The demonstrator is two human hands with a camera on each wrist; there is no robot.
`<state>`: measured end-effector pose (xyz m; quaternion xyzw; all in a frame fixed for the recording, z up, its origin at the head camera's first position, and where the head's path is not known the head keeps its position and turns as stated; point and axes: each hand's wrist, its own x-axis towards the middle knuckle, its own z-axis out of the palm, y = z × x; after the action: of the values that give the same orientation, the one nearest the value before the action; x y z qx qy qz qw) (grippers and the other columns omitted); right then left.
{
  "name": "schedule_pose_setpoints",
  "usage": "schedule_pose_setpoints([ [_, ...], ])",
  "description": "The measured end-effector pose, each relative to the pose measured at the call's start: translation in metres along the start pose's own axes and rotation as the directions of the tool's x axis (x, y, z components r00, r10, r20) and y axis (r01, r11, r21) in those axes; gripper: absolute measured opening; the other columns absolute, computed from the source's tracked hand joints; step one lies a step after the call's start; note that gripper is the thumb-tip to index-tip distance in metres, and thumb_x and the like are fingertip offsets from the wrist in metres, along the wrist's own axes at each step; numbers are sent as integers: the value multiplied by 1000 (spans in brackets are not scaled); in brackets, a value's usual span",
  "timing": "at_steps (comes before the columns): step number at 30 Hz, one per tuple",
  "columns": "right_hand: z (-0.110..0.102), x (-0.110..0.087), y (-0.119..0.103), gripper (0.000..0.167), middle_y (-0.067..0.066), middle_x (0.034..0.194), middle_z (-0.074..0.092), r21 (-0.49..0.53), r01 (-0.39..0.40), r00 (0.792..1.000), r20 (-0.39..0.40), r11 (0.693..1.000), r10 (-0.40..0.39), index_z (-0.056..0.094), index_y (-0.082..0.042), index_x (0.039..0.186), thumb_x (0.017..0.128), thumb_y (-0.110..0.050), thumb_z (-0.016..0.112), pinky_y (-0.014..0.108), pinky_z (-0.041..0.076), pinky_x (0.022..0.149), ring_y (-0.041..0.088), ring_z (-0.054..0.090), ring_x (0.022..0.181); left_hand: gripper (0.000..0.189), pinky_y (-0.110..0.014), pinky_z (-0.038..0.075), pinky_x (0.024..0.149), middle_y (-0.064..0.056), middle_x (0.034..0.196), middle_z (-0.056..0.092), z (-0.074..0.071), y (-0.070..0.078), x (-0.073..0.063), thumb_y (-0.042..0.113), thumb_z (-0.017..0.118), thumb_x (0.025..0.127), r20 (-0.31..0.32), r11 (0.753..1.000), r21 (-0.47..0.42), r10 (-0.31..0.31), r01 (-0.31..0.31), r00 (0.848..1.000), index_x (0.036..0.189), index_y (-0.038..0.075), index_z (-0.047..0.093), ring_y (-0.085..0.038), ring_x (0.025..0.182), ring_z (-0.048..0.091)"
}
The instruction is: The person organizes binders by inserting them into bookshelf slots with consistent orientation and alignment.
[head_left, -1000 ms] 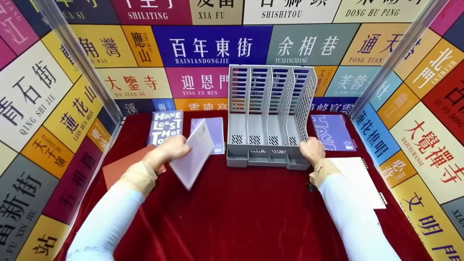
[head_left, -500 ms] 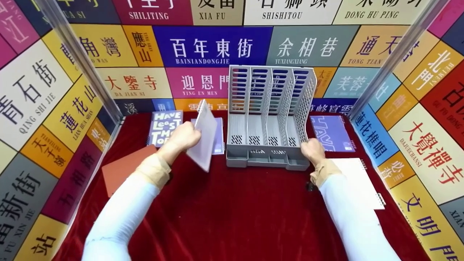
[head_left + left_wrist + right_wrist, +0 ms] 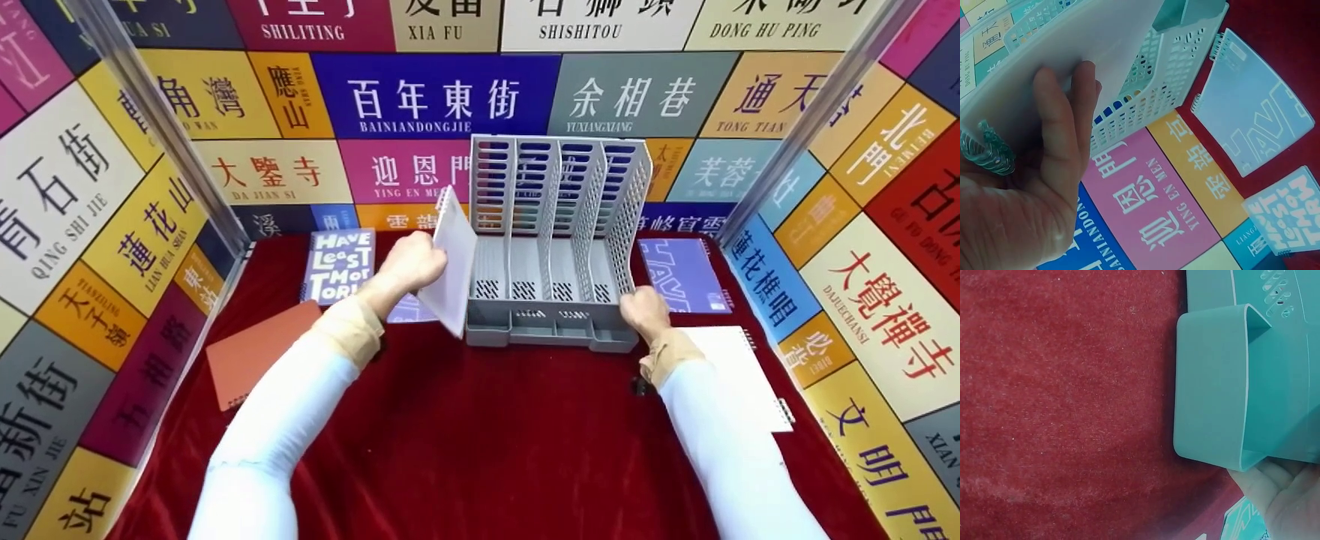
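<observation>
My left hand [image 3: 414, 262] holds a spiral notebook [image 3: 454, 266] with a pale cover, tilted upright, beside the left end of the grey file rack [image 3: 534, 336]. In the left wrist view, the fingers [image 3: 1055, 112] lie along the cover and the coil sits near the palm. The rack has several tall slots with perforated dividers and a low tray along its front. My right hand [image 3: 645, 309] grips the rack's right front corner; in the right wrist view its fingers are partly hidden by the rack wall.
Left lie a white-lettered notebook [image 3: 341, 266], a brick-red notebook [image 3: 259, 352] and a purple notebook [image 3: 414, 309], partly covered by the held one. A purple notebook [image 3: 686, 276] and a white notebook [image 3: 739, 375] lie right. Red cloth [image 3: 487, 450] covers the table; printed panels surround it.
My left hand has carried the pale notebook rightward and up to the rack's left side, turning it more edge-on. The right hand and the rack stay in place.
</observation>
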<state>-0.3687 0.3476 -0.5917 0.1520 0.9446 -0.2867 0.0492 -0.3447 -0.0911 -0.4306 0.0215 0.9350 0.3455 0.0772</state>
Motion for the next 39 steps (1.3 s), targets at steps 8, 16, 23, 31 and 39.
schedule_pose_setpoints([
  [8, -1, 0, 0, 54, 37, 142, 69, -19, 18, 1000, 0, 1000, -18, 69, 11, 133, 100, -20, 39, 66, 52, 119, 55, 65, 137, 49, -43, 71, 71, -26, 128, 75, 8, 18, 11, 19, 52, 99, 19, 999, -49, 8, -7, 1000, 138, -7, 64, -39, 105, 80],
  [16, -2, 0, 1, 56, 38, 149, 65, -25, 5, 1000, 16, 1000, -5, 66, 12, 140, 101, -19, 39, 65, 49, 124, 55, 61, 142, 40, -47, 70, 83, -25, 123, 79, 24, 31, 26, 21, 55, 99, -106, 999, 26, 30, -27, 994, 124, -4, 73, -39, 105, 79],
  [23, -1, -1, -2, 57, 37, 148, 66, -10, 7, 1000, 25, 1000, -7, 64, 12, 142, 103, -20, 40, 65, 49, 123, 54, 63, 140, 35, -47, 68, 93, -22, 123, 80, 33, 42, 38, 20, 56, 101, -139, 998, 57, 27, -19, 990, 122, 0, 75, -37, 109, 78],
  [31, -1, -2, 2, 56, 39, 144, 67, -36, 36, 999, 13, 999, -36, 66, 15, 136, 101, -19, 38, 65, 51, 120, 56, 65, 137, 24, -48, 66, 93, -20, 120, 79, 43, 58, 52, 23, 58, 101, -179, 997, 78, 12, 2, 984, 108, 7, 74, -34, 107, 76],
  [39, -2, 0, -1, 58, 39, 148, 65, -31, 23, 999, 34, 999, -22, 62, 15, 143, 103, -19, 38, 64, 50, 123, 55, 63, 140, 32, -50, 66, 99, -21, 131, 78, 45, 58, 71, 24, 58, 100, -193, 997, 37, -53, 61, 980, 120, 5, 74, -35, 115, 76],
])
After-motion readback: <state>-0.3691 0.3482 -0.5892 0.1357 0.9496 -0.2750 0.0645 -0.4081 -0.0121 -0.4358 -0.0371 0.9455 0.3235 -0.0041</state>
